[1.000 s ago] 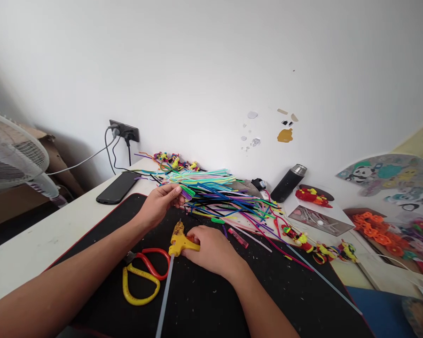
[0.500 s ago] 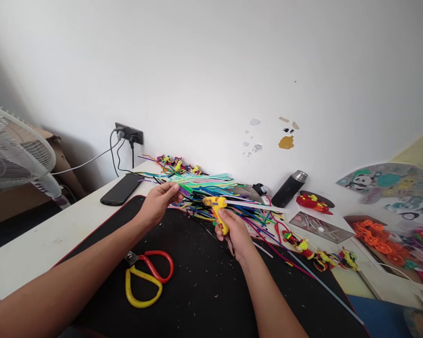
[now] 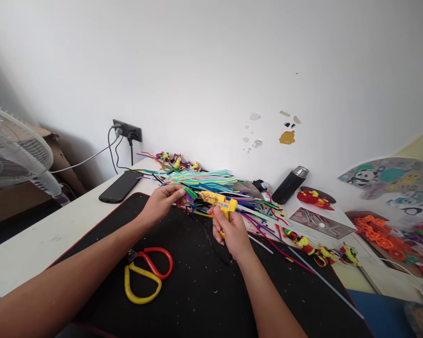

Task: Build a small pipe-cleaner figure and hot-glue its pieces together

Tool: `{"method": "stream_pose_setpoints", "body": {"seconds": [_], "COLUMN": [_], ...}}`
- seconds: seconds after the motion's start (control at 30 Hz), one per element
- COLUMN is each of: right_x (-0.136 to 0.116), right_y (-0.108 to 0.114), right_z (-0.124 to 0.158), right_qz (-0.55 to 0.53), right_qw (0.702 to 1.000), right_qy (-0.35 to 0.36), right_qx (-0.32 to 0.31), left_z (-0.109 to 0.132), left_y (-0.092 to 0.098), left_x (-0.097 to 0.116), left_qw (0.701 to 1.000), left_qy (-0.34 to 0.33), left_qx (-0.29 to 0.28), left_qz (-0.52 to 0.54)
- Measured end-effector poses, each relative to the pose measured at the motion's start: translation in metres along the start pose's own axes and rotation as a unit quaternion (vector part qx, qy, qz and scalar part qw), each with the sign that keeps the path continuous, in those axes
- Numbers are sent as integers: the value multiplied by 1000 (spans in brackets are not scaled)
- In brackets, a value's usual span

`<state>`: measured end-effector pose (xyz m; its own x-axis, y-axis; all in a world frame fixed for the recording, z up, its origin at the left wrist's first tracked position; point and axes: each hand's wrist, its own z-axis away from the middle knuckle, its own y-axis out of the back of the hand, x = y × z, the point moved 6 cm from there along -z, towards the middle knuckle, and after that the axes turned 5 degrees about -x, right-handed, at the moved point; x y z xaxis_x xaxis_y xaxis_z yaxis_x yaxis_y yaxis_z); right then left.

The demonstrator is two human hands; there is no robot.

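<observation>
My left hand is closed in a pinch around a small green and purple piece of pipe cleaner, held above the far part of the black mat. Wrapped in my right hand is a yellow glue gun, its nozzle pointing left at the piece. A long whitish glue stick juts out of the gun's back end. Behind both hands lies a heap of colourful pipe cleaners. Scissors with one red and one yellow handle rest on the mat, partly under my left forearm.
A black phone lies at the left, near a fan and a wall socket. At the right are a black flask, several small colourful figures and a box of orange pieces.
The glue gun has turned, and its nozzle is now nearer the pipe cleaner piece. My left hand has shifted slightly right. The view has moved a little.
</observation>
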<state>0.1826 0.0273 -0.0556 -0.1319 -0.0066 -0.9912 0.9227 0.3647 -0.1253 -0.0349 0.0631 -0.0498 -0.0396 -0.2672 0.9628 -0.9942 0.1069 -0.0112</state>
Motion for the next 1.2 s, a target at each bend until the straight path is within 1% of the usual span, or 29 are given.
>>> {"method": "stream_pose_setpoints", "body": {"seconds": [0.1, 0.23, 0.43, 0.57, 0.67, 0.9, 1.2], "right_x": [0, -4, -12, -13, -13, -14, -8], "right_y": [-4, -5, -3, -5, -7, -5, -4], "right_z": [3, 6, 8, 10, 11, 12, 10], "right_qz": [45, 99, 166, 210, 215, 209, 251], "right_qw": [999, 995, 985, 977, 976, 977, 966], "right_qy": [8, 22, 18, 21, 21, 11, 27], "right_qx": [2, 13, 37, 34, 30, 48, 50], "left_z": [1, 2, 3, 4, 5, 6, 7], "left_y": [-3, -6, -10, -13, -14, -16, -19], "left_x": [0, -2, -1, 1, 0, -1, 2], "left_qw": [1000, 1000, 999, 999, 999, 999, 998], "left_qy": [2, 2, 2, 3, 4, 9, 5], "left_qx": [-11, -21, -30, -33, -36, -41, -56], "left_qz": [-6, -12, -17, -9, -4, 4, -9]}}
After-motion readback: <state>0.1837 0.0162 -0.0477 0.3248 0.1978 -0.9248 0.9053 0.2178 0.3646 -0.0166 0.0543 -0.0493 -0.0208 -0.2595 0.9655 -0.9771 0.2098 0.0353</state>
